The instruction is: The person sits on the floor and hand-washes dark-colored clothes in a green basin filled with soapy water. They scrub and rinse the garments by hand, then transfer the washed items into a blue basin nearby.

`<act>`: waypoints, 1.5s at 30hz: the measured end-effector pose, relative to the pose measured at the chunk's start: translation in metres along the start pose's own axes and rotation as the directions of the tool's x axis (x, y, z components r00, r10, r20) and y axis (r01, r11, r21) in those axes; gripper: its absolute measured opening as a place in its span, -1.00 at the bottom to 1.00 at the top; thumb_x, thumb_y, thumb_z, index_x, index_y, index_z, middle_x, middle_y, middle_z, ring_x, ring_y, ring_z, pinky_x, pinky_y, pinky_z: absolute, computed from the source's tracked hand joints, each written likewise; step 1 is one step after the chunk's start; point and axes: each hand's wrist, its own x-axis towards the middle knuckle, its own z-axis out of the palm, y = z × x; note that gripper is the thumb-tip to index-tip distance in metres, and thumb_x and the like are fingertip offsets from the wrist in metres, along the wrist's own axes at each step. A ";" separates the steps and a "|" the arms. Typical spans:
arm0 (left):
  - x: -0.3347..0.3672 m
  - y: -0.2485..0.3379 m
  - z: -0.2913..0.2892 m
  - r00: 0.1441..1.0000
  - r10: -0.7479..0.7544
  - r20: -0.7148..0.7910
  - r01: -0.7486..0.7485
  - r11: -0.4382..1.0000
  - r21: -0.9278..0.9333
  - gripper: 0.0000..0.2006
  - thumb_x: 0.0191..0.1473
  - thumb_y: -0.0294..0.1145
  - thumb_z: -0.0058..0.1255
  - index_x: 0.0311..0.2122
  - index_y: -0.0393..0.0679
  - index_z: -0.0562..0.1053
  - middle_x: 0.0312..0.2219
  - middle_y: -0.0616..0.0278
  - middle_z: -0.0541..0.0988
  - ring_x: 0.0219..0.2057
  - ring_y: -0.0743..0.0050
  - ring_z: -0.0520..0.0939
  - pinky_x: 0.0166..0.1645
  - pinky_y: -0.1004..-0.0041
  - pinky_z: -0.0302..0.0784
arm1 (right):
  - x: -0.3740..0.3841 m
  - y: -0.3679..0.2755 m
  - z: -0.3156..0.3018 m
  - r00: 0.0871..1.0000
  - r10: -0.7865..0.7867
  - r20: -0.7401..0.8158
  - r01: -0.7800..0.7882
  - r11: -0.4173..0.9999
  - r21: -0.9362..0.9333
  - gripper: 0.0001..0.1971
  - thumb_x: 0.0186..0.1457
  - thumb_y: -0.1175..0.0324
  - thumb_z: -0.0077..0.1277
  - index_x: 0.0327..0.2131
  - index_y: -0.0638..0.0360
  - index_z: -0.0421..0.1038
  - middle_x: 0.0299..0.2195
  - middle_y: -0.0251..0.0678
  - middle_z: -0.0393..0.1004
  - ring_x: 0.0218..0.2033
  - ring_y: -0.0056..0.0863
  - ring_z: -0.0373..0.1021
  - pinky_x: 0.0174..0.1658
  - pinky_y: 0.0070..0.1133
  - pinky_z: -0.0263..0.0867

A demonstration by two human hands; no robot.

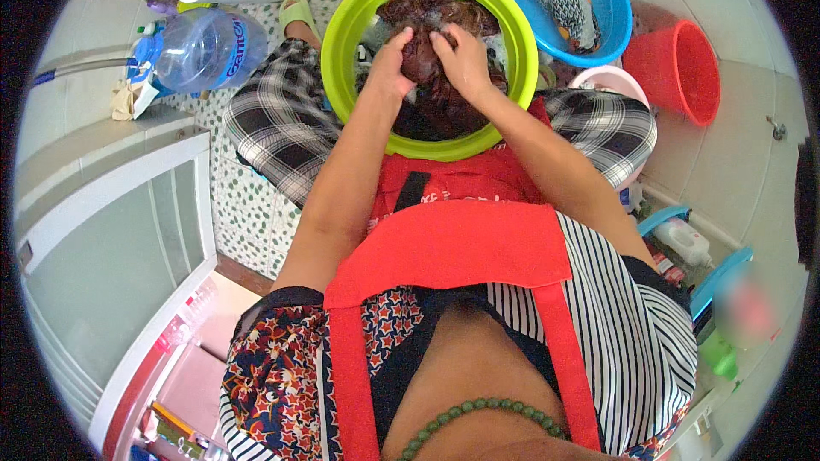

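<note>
A lime-green basin sits between my knees with a wet, dark brown piece of cloth bunched in it. My left hand is closed on the cloth at its left side, thumb toward the middle. Facing it, my right hand pinches the same cloth, and a small gap lies between the two hands. Some whitish suds or water show around the cloth. What lies beneath it in the basin is hidden.
At the back right stands a blue basin with patterned fabric in it, beside a red bucket. On the left are a large clear water bottle and a glass-paned door. A shelf with bottles stands at right.
</note>
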 end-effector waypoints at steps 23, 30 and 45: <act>-0.057 0.014 0.033 0.973 -0.007 -0.229 0.060 0.973 0.223 -0.50 0.07 0.01 -0.04 -0.02 -0.16 0.35 -0.14 0.05 0.49 -0.20 0.12 0.55 -0.11 0.13 0.48 | -0.044 -0.047 -0.010 0.916 -0.258 0.308 0.235 0.966 0.108 -0.83 -0.09 0.47 0.03 -0.33 0.13 0.47 -0.35 -0.18 0.47 -0.26 -0.19 0.42 -0.19 -0.42 0.35; -0.046 -0.005 -0.003 0.957 -0.032 0.289 -0.003 0.992 0.123 -0.70 0.14 -0.27 -0.17 -0.11 -0.22 0.43 -0.16 0.13 0.52 -0.15 0.26 0.52 0.03 0.33 0.38 | -0.067 -0.067 0.007 0.876 -0.394 0.276 0.414 0.910 -0.015 -0.77 -0.08 0.23 0.02 -0.28 -0.02 0.42 -0.35 -0.25 0.41 -0.33 -0.21 0.44 -0.33 -0.32 0.41; -0.019 0.057 0.004 0.551 0.713 0.434 -0.255 -0.352 0.901 -0.61 -0.06 -0.09 0.14 -0.27 -0.23 0.45 -0.17 0.03 0.48 -0.21 0.15 0.48 -0.16 0.25 0.37 | 0.035 0.029 -0.018 0.856 -0.387 0.342 0.441 0.892 -0.096 -0.49 -0.03 0.07 0.11 0.01 -0.03 0.31 0.10 -0.12 0.18 0.07 -0.10 0.20 0.08 -0.35 0.18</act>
